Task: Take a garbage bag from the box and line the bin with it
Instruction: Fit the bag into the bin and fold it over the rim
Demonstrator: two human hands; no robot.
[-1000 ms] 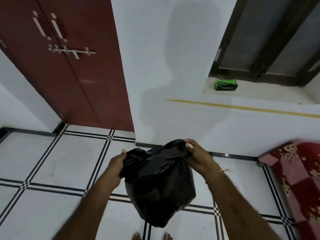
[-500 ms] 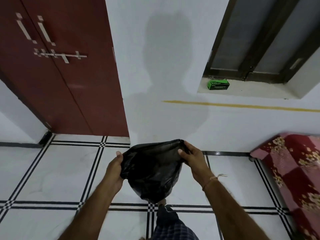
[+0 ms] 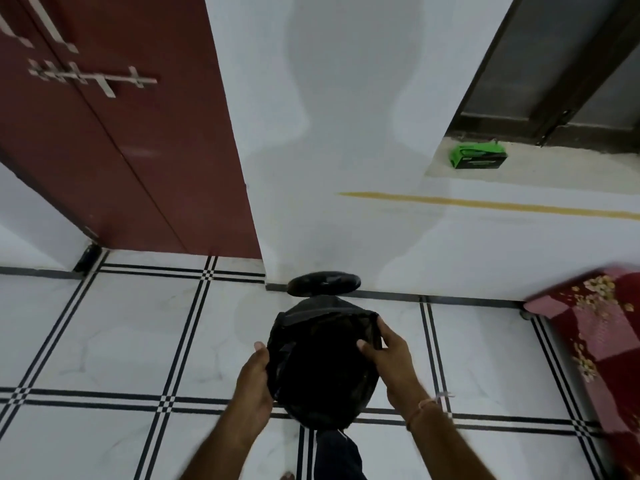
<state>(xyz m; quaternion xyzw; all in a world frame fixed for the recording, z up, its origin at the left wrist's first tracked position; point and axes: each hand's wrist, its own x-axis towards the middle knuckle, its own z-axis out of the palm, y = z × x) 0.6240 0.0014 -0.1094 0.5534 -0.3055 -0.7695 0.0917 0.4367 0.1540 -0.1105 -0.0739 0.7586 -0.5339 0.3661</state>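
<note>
A black garbage bag (image 3: 322, 368) hangs low over the tiled floor with its mouth spread wide towards me. My left hand (image 3: 254, 382) grips the bag's left rim and my right hand (image 3: 391, 358) grips the right rim, thumb inside the opening. Just behind the bag, by the foot of the wall, stands a black oval lid (image 3: 323, 284), which looks like the bin's raised lid. The bin's body is hidden under the bag. The green box of bags (image 3: 478, 159) lies on the window ledge at the upper right.
A dark red double door (image 3: 138, 150) with metal latches fills the upper left. A red floral mattress (image 3: 602, 341) juts in at the right edge. My trouser leg and foot (image 3: 337, 455) show below the bag.
Both hands have lowered the bag towards the floor near the wall and spread its mouth wider. The black lid has come into view behind it.
</note>
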